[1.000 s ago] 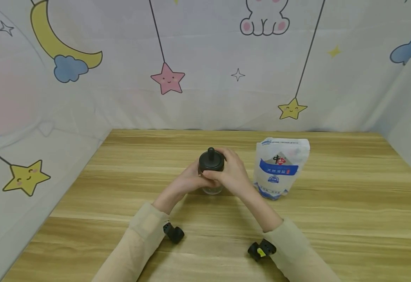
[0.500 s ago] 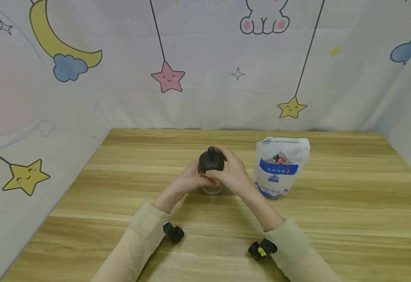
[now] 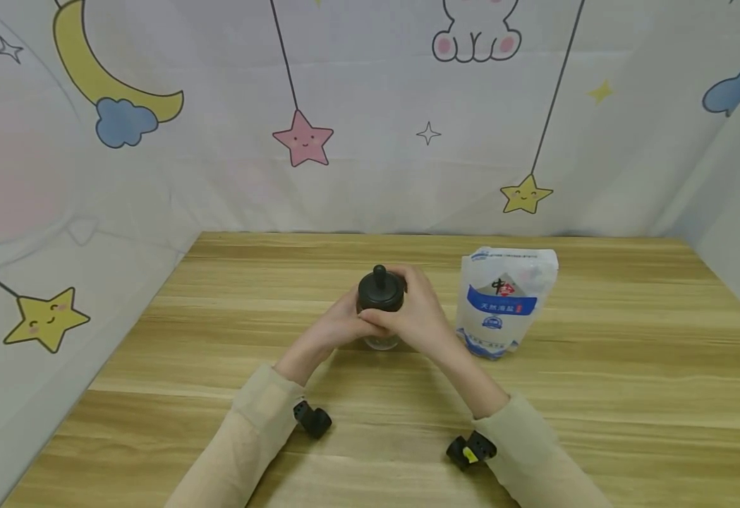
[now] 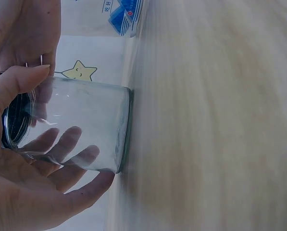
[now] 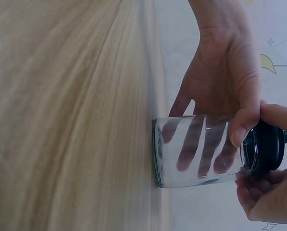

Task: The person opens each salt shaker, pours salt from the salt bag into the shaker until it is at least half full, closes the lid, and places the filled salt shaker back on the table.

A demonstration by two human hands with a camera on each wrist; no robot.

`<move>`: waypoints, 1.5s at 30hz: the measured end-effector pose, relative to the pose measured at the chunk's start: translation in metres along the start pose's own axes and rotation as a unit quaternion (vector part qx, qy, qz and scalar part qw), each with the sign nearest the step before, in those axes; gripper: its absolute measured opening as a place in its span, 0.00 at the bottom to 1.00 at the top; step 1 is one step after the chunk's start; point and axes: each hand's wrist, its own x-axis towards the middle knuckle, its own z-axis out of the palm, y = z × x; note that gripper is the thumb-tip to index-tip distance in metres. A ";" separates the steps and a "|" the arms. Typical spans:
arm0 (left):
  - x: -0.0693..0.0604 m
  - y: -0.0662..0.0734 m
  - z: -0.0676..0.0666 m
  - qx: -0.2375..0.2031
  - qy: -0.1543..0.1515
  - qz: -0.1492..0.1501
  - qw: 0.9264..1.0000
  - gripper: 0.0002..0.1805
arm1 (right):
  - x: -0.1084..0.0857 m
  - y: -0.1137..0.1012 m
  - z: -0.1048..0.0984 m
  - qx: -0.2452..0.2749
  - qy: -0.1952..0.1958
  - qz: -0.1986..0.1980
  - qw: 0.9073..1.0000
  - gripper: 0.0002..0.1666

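A clear glass jar (image 4: 102,110) stands upright on the table, capped with a black lid (image 3: 380,291) that has a knob on top. My left hand (image 3: 338,321) wraps round the glass body, thumb on the near side and fingers seen through the glass from behind. Higher up, my right hand (image 3: 422,314) grips the lid between thumb and fingers. Nothing shows inside the jar in the right wrist view. To the right of the jar stands a white and blue salt pouch (image 3: 499,300), touched by neither hand.
The wood-grain table (image 3: 630,367) reaches back to a white cloth backdrop (image 3: 370,190) printed with stars and a moon. A black wrist camera (image 3: 312,419) sits at the left cuff, another black camera (image 3: 471,449) at the right one.
The right thumb and fingers have shifted slightly back and forth around the lid. The left hand, jar and pouch look still.
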 end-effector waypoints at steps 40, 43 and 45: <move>-0.001 -0.001 0.000 -0.001 0.002 -0.008 1.000 0.41 | -0.001 0.001 0.001 0.011 0.002 -0.007 1.000 0.48; -0.001 -0.001 0.000 0.002 -0.001 -0.004 1.000 0.41 | 0.000 0.001 0.001 0.007 0.007 -0.012 1.000 0.47; -0.001 -0.001 0.000 0.000 -0.002 -0.001 1.000 0.41 | 0.000 0.001 0.001 0.010 0.006 -0.011 1.000 0.46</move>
